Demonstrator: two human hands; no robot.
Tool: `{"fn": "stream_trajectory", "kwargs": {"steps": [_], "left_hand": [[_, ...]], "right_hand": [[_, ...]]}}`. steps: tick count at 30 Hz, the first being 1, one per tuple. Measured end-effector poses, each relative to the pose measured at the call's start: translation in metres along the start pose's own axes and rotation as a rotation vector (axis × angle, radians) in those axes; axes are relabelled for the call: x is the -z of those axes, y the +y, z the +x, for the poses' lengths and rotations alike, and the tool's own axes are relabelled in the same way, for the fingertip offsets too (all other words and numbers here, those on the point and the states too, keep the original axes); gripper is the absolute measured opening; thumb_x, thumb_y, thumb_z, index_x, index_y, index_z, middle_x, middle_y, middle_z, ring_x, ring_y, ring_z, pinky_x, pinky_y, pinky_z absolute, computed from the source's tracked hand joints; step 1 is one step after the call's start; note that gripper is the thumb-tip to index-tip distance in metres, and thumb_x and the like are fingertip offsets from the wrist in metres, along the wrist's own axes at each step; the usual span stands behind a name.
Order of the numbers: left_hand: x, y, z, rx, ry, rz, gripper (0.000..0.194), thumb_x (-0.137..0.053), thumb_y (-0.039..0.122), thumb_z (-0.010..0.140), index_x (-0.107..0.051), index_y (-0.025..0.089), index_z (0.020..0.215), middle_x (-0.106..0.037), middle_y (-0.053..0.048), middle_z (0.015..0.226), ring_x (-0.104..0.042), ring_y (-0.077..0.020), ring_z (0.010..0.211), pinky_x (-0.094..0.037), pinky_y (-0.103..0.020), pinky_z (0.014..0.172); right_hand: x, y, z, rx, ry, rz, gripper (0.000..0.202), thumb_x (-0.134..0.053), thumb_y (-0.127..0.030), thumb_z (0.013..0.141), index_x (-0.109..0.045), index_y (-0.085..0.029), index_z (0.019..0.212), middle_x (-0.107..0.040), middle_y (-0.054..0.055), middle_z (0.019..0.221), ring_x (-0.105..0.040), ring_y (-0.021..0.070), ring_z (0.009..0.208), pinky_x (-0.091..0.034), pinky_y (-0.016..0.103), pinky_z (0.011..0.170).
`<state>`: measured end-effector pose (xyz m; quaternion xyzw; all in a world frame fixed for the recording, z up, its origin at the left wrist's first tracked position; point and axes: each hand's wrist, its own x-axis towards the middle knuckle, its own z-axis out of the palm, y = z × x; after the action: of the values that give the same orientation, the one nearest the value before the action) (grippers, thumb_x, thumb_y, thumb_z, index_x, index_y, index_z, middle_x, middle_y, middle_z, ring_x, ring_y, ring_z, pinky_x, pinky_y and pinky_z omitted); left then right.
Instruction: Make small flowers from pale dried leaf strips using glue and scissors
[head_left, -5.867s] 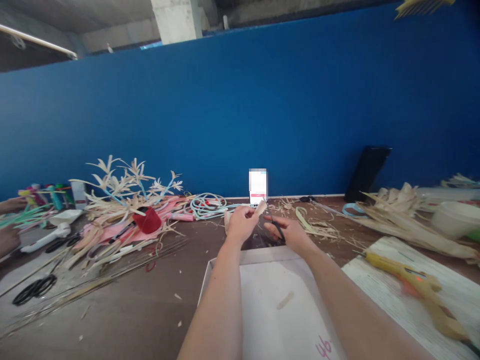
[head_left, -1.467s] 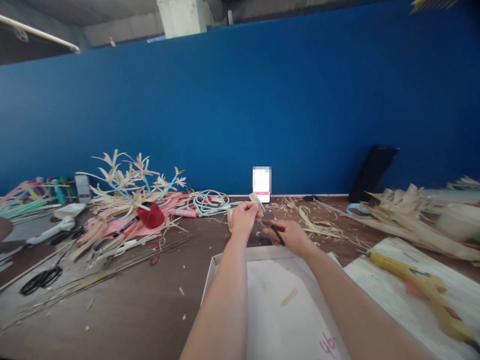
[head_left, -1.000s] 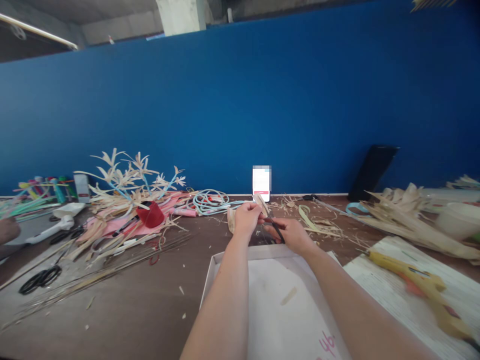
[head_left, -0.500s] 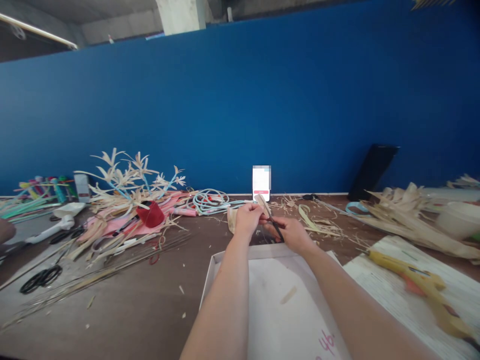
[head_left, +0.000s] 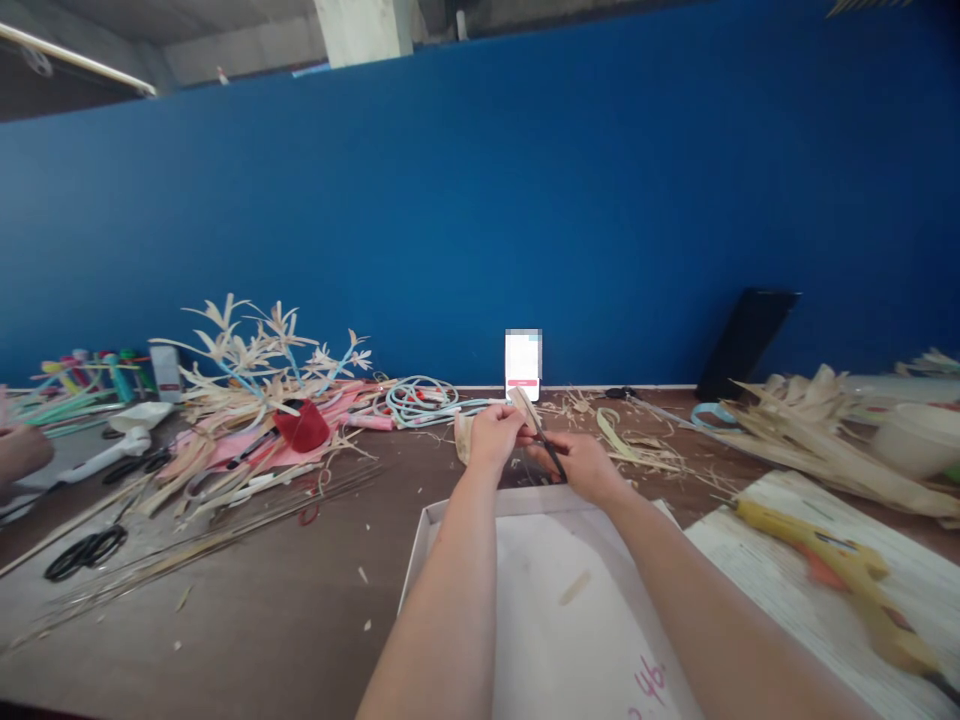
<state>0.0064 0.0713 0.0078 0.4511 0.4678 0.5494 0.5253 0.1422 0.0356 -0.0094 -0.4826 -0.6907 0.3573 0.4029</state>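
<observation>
My left hand (head_left: 496, 432) pinches a small cream strip of dried husk (head_left: 527, 405) between thumb and fingers. Close on its right, my right hand (head_left: 589, 465) is closed around dark scissors (head_left: 554, 458), whose upper end meets the husk strip; the rest is hidden by my fingers. Another pale curled husk piece (head_left: 463, 440) shows just left of my left hand. Below both forearms lies a shallow white box (head_left: 540, 600) with pink writing and one small husk scrap (head_left: 575, 588) inside.
A phone (head_left: 523, 368) stands against the blue partition. Husk flowers (head_left: 251, 355), a red ribbon roll (head_left: 301, 427) and black scissors (head_left: 86, 553) lie left. A yellow glue gun (head_left: 832, 560) rests on paper at right, near large husks (head_left: 825, 420). Another person's hand (head_left: 22, 453) appears far left.
My hands stay almost still, holding the husk strip and the scissors. At the far left, the other person's hand has come further into view.
</observation>
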Motion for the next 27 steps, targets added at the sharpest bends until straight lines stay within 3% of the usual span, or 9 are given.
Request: {"fn": "stream_trajectory", "kwargs": {"steps": [8,15,21,27], "left_hand": [[0.001,-0.003,0.002,0.013,0.019,0.063,0.009,-0.060,0.024,0.069,-0.058,0.016,0.069,-0.058,0.001,0.051,-0.056,-0.0108,0.049,-0.048,-0.024,0.052],[0.003,-0.004,0.000,-0.126,-0.003,0.310,0.012,-0.061,0.029,0.065,-0.061,0.016,0.063,-0.053,0.004,0.050,-0.045,-0.0072,0.045,-0.036,-0.019,0.047],[0.000,-0.008,0.001,-0.100,-0.049,0.278,0.014,-0.062,0.029,0.064,-0.061,0.015,0.063,-0.052,0.004,0.050,-0.042,-0.0061,0.045,-0.034,-0.018,0.046],[0.000,-0.012,0.004,-0.073,-0.064,0.232,0.015,-0.062,0.030,0.065,-0.061,0.015,0.065,-0.053,0.003,0.051,-0.042,-0.0054,0.044,-0.034,-0.017,0.046]], "right_hand": [[-0.001,0.009,0.002,0.036,0.010,-0.044,0.029,-0.055,-0.043,0.073,-0.065,-0.017,0.077,-0.051,-0.002,0.053,-0.044,0.0118,0.050,-0.033,0.023,0.047],[-0.001,0.006,0.002,0.028,0.068,-0.058,0.029,-0.054,-0.044,0.072,-0.062,-0.017,0.069,-0.051,-0.001,0.052,-0.046,0.0131,0.052,-0.033,0.023,0.048],[-0.001,0.006,0.003,-0.015,0.080,0.035,0.031,-0.056,-0.043,0.070,-0.065,-0.017,0.084,-0.050,-0.002,0.054,-0.044,0.0128,0.053,-0.032,0.023,0.048],[0.000,0.005,0.003,-0.003,0.065,0.062,0.030,-0.056,-0.045,0.071,-0.061,-0.016,0.071,-0.049,-0.002,0.052,-0.043,0.0121,0.051,-0.031,0.023,0.047]]}}
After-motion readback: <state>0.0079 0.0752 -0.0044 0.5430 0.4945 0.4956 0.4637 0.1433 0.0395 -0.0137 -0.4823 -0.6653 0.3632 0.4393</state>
